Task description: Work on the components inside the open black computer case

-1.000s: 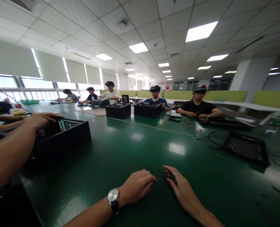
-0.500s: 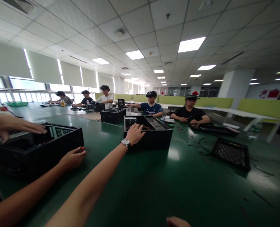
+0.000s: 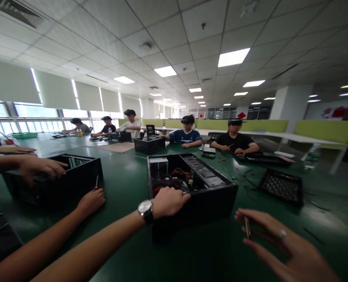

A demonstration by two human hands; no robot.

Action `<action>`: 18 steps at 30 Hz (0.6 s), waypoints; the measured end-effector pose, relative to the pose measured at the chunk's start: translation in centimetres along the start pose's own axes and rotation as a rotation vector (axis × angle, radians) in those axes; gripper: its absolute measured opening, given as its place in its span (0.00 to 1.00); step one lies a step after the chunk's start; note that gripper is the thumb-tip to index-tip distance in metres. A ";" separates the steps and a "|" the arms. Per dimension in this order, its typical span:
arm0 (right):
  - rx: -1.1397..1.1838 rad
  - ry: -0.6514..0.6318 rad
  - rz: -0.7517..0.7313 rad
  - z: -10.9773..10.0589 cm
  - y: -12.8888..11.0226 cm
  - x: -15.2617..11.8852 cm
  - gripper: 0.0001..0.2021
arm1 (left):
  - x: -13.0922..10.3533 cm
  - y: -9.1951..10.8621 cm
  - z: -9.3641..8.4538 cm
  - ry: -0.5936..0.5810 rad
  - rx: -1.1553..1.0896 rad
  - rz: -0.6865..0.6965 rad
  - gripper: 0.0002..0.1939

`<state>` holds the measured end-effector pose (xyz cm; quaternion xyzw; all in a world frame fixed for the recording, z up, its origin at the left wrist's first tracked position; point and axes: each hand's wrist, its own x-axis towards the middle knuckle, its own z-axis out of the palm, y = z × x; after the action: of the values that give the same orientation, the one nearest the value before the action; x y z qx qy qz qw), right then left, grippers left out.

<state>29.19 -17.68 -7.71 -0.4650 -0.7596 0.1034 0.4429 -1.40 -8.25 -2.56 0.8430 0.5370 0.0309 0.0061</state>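
Observation:
My left hand (image 3: pixel 170 201), with a watch on its wrist, has its fingers closed over the near top edge of an open black computer case (image 3: pixel 195 203). Inside the case are a power supply (image 3: pixel 158 166) and coloured cables (image 3: pixel 179 174). To the right of the case, above the table, is my right hand (image 3: pixel 279 239), wearing a ring. Between its thumb and index finger stands a thin, straight tan piece (image 3: pixel 247 227), too small to name. This hand is apart from the case.
Beside me on the left, a co-worker's hand (image 3: pixel 92 201) holds a screwdriver (image 3: pixel 96 184) by another black case (image 3: pixel 82 176). A black perforated panel (image 3: pixel 281 188) and loose cables lie to the right. Other people sit across the green table (image 3: pixel 123 176), near a bottle (image 3: pixel 311 156).
The computer case has come nearer along with my left hand. My right hand has risen into view at the lower right. A co-worker's screwdriver now points upward.

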 end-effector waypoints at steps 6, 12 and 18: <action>-0.263 -0.392 -0.323 1.7 -8.1 11.9 0.22 | -3.2 -0.7 -4.0 -0.218 -0.154 0.356 0.24; -0.643 -0.758 -0.292 8.5 -5.4 15.3 0.17 | 2.7 -4.1 -0.2 -0.444 0.069 0.268 0.45; -0.673 -0.960 -0.213 14.8 -3.1 18.1 0.07 | 3.2 -4.7 2.9 -0.402 0.062 0.237 0.52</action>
<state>12.76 -1.14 -4.22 -0.4021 -0.9084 0.0106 -0.1138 -4.13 -3.25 -5.47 0.8891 0.4229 -0.1536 0.0835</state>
